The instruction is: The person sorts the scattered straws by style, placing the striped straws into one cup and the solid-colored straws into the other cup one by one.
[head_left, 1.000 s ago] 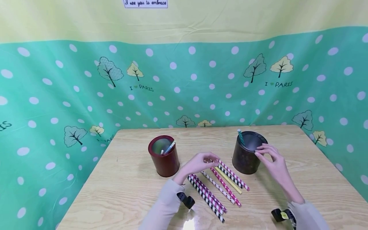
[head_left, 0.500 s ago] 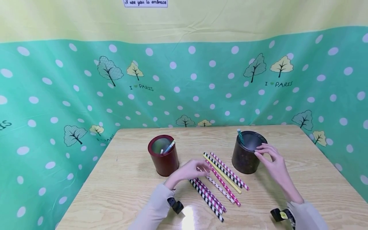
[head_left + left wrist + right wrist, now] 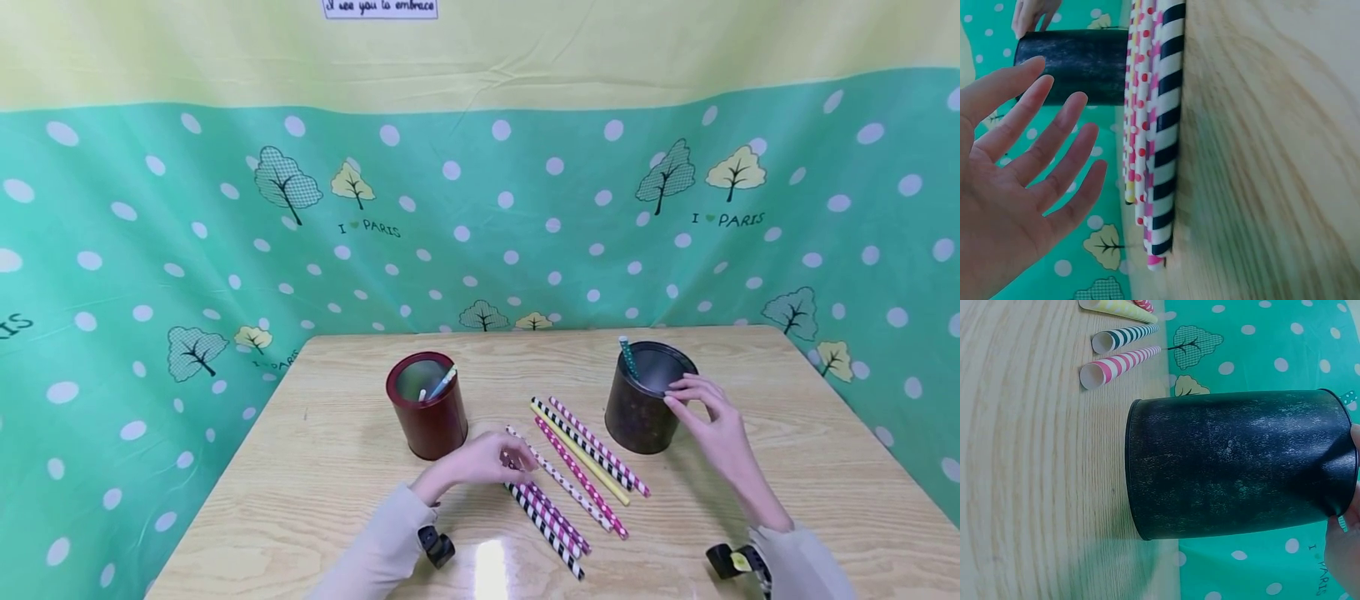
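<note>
My left hand point(image 3: 483, 458) is over the upper ends of the left group of paper straws point(image 3: 551, 525), hiding those ends in the head view. Its fingers are spread and hold nothing, as the left wrist view point(image 3: 1035, 162) shows. A black-and-white striped straw point(image 3: 1166, 137) lies nearest that hand. My right hand point(image 3: 712, 425) pinches the rim of a dark, round can point(image 3: 641, 421) with thumb and fingers. The can stands upright, and one teal dotted straw point(image 3: 628, 358) leans inside it. In the right wrist view only fingertips point(image 3: 1344, 550) show at the rim.
A dark red can point(image 3: 435, 429) with a blue straw point(image 3: 442, 383) and another pale tip in it stands at left. Between the cans lie several loose straws, among them a yellow one point(image 3: 581, 454) and a pink dotted one point(image 3: 577, 471). A polka-dot curtain point(image 3: 480, 208) hangs behind the table point(image 3: 300, 483).
My left hand has moved left and towards me, off the far ends of the yellow and pink straws, which now show. The right hand stays at the dark can's rim.
</note>
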Available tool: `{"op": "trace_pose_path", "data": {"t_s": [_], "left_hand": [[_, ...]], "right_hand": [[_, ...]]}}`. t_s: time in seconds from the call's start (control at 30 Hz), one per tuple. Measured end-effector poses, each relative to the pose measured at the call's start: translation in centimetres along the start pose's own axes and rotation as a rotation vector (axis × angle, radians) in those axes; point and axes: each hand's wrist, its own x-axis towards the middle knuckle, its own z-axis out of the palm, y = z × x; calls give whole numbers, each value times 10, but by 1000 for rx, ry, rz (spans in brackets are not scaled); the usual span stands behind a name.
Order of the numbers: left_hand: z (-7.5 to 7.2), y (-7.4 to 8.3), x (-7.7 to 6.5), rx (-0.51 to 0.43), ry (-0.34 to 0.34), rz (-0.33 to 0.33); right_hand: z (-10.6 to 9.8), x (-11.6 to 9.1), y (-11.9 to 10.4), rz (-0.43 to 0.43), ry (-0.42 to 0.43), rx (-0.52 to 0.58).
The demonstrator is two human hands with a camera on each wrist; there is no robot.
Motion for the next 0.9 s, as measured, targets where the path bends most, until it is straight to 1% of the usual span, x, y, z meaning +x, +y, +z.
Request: {"op": "trace_pose_path", "data": {"t_s": [0.3, 0.4, 0.53, 0.6, 0.73, 0.9], "left_hand": [[3, -7, -10, 91, 14, -1], [3, -10, -12, 111, 21, 10], [3, -11, -15, 153, 32, 27], [3, -12, -16, 184, 32, 21], [5, -16, -16, 210, 28, 1], [8, -19, -15, 240, 22, 8]], "right_hand": [[-1, 0, -2, -23, 2, 42], [-1, 1, -2, -36, 3, 64], [0, 2, -3, -37, 6, 64], [0, 1, -3, -38, 6, 66], [0, 1, -3, -33, 4, 55], [-1, 0, -4, -19, -5, 28]]}}
